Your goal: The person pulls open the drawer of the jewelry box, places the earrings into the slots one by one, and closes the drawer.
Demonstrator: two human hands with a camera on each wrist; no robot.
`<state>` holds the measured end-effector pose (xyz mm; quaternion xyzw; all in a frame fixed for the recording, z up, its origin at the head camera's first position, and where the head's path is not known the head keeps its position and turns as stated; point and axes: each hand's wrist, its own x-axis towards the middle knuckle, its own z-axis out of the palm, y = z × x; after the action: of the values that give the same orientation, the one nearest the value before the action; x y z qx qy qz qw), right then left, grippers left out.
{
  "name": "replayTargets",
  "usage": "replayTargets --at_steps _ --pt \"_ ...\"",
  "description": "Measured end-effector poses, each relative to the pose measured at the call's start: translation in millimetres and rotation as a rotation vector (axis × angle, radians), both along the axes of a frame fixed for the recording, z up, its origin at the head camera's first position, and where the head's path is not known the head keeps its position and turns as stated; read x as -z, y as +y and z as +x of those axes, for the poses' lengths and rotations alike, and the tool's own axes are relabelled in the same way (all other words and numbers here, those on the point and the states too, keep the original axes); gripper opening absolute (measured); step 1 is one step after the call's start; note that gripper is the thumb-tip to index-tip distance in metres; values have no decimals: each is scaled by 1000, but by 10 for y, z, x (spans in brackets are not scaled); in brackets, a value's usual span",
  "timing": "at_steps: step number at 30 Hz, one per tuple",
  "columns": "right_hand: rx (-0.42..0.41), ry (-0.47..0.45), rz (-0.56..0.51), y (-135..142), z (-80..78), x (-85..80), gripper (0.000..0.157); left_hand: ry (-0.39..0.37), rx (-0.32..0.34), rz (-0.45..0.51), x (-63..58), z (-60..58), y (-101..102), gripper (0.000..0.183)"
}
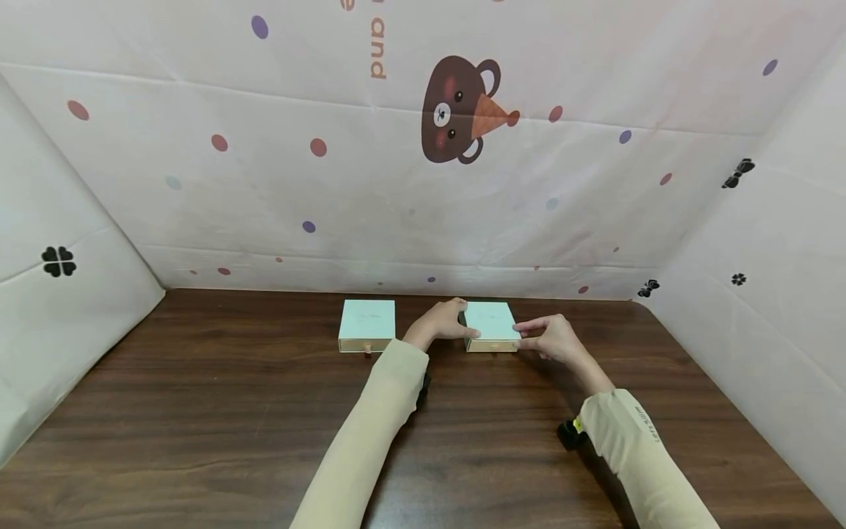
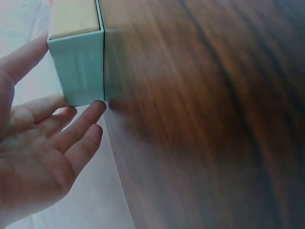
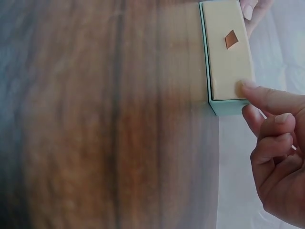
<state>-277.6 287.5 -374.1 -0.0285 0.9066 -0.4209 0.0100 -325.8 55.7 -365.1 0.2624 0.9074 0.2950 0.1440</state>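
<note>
A mint-green drawer box with a cream front lies on the table between both hands. My left hand holds its left side, thumb by the near corner and fingers toward the far corner. In the left wrist view, fingertips reach the low far edge of the green side wall. My right hand pinches the near right corner. Its thumb presses the drawer front, which carries a small brown pull tab, while the index finger lies against the side. The drawer front sits within the sleeve.
A second mint-green drawer box, its tab facing me, stands left of my left hand. The dark wooden table meets a dotted white backdrop just behind both boxes. White side panels rise at left and right.
</note>
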Motion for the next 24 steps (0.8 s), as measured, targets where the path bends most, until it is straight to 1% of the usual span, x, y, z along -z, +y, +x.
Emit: replayTargets --at_steps 11,17,24 --pt "38 7 44 -33 11 -14 32 4 -8 -1 6 -3 3 71" --pt "43 40 84 -67 15 -23 29 -8 -3 -2 -2 -3 -2 71" --pt "47 75 125 -80 5 -8 27 -24 -18 14 -8 0 4 71"
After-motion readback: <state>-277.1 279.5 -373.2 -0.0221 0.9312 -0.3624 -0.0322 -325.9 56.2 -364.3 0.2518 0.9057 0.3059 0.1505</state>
